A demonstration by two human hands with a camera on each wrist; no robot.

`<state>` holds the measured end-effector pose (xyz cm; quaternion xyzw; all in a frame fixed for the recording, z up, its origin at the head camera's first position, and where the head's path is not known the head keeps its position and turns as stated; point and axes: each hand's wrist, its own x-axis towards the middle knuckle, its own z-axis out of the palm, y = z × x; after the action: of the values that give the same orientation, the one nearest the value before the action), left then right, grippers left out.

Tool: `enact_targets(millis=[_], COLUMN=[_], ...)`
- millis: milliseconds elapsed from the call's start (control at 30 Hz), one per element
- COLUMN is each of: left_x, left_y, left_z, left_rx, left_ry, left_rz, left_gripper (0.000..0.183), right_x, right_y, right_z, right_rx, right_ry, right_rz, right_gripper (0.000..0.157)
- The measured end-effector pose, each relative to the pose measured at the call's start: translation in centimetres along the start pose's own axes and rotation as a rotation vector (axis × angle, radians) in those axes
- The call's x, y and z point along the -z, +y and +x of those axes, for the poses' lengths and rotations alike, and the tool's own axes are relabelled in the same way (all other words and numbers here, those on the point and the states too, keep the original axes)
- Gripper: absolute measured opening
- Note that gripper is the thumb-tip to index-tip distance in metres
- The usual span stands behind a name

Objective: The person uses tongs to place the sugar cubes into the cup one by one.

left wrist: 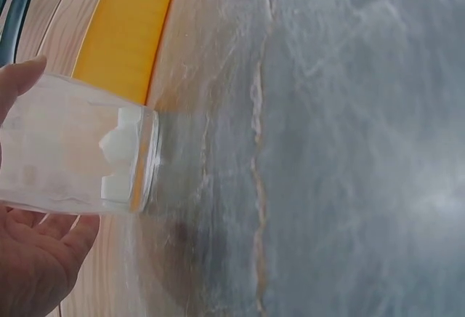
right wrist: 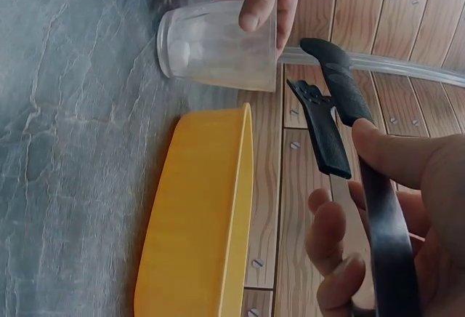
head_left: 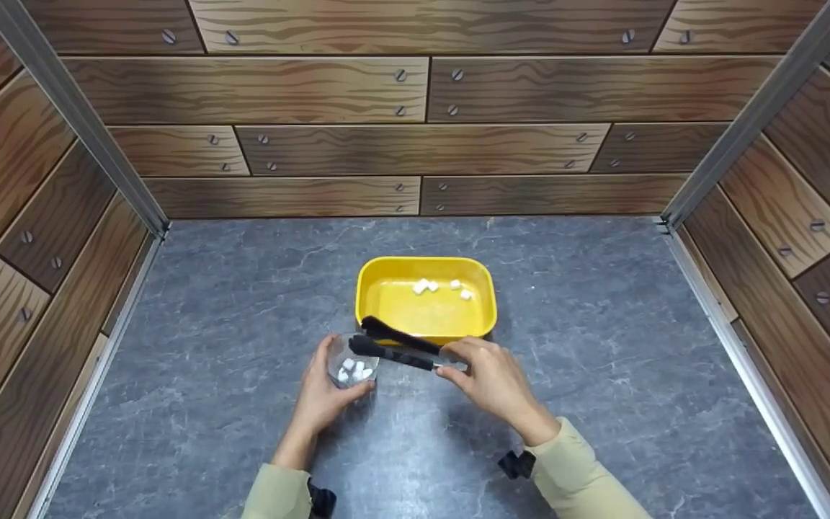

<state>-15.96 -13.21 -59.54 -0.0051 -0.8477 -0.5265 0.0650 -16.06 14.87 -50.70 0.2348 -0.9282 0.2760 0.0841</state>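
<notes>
My left hand (head_left: pixel 318 395) holds a clear plastic cup (right wrist: pixel 218 48) by its sides, thumb and fingers on opposite walls. Several white cubes (head_left: pixel 354 370) lie at the bottom of this cup. In my right hand (head_left: pixel 493 380) is a pair of black tongs (head_left: pixel 400 357), gripped between thumb and fingers. The tongs' tips stand apart near the cup's mouth, and I see nothing between them. Behind the hands sits a yellow tray (head_left: pixel 395 311), with several more white cubes (head_left: pixel 422 286) on its floor. Whether the cup's base touches the tabletop I cannot tell.
The tray stands on a grey marbled tabletop (head_left: pixel 242 303). Wood-patterned panels (head_left: pixel 328 148) wall in the back and both sides, with metal edging (head_left: pixel 732 353) along the right.
</notes>
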Motion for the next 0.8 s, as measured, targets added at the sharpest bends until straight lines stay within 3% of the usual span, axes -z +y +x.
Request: enact_targets(millis=[333,667,800], left_x=[0.0,0.0,-0.2], left_y=[-0.1,0.3,0.5], left_z=[0.0,-0.1,0.0], left_rx=[-0.048,0.040,0.037], left_ry=[0.011,0.005,0.024], left_rz=[-0.017,-0.005,-0.014], left_gripper=[0.100,0.098,0.097], right_x=[0.3,0.6,1.0], right_y=[1.2,2.6,3.2], right_z=[0.0,0.3,0.9], right_rx=[-0.109,-0.221,-0.271], right_ry=[0.025,0.051,0.056], right_rz=[-0.015,-0.015,-0.055], right_gripper=[0.029,0.031,0.037])
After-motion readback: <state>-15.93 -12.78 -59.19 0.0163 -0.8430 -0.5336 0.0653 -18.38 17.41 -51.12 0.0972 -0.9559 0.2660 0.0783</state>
